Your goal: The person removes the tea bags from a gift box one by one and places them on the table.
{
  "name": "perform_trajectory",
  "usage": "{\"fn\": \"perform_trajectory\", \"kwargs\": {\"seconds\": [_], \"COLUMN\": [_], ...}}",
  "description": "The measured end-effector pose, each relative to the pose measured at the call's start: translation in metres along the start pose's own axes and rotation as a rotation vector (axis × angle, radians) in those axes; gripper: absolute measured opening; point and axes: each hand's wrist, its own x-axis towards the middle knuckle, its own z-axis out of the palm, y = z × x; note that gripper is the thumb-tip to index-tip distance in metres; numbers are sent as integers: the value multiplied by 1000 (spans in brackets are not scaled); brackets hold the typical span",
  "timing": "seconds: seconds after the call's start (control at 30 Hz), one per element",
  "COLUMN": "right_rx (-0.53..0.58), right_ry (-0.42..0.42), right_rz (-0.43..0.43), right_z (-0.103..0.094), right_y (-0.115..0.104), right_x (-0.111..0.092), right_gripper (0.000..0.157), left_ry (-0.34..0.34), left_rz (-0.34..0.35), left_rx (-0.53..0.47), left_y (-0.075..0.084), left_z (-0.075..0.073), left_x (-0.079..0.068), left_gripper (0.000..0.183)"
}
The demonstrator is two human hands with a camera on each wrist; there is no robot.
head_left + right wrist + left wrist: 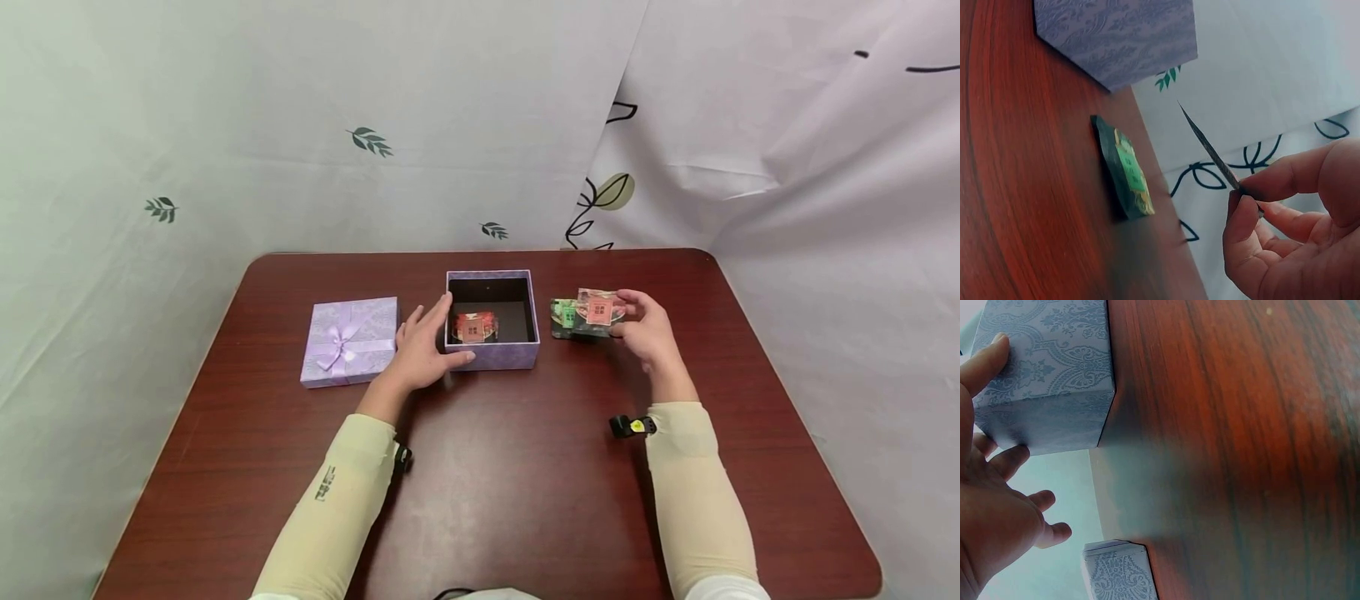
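A purple patterned box (492, 357) stands without its lid in the middle of the table. Inside it, at the near left, lies a red sachet (474, 328). My left hand (423, 346) spans the box's left side, thumb at the front wall and fingers along the left wall. To the right of the box, my right hand (647, 329) pinches a sachet with a pink-red label (599, 311) by its edge, between thumb and fingers. The right wrist view shows that sachet edge-on, raised off the table. A green-labelled sachet (1127, 169) lies on the table between box and right hand.
The purple box lid (349, 342) with a ribbon bow lies left of the box. The dark red wooden table (510, 467) ends at a pale curtain (420, 108) with leaf prints behind it.
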Motion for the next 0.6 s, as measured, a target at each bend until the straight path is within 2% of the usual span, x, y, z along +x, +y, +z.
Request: {"fn": "perform_trajectory", "kwargs": {"seconds": [0.6], "right_rx": [-36], "right_ry": [35], "right_rz": [40], "right_z": [-16], "right_y": [11], "right_x": [4], "right_gripper": [68], "left_ry": [-4], "left_rz": [-10], "left_rx": [-8], "left_y": [1], "left_z": [0], "left_x": [1], "left_gripper": [105]}}
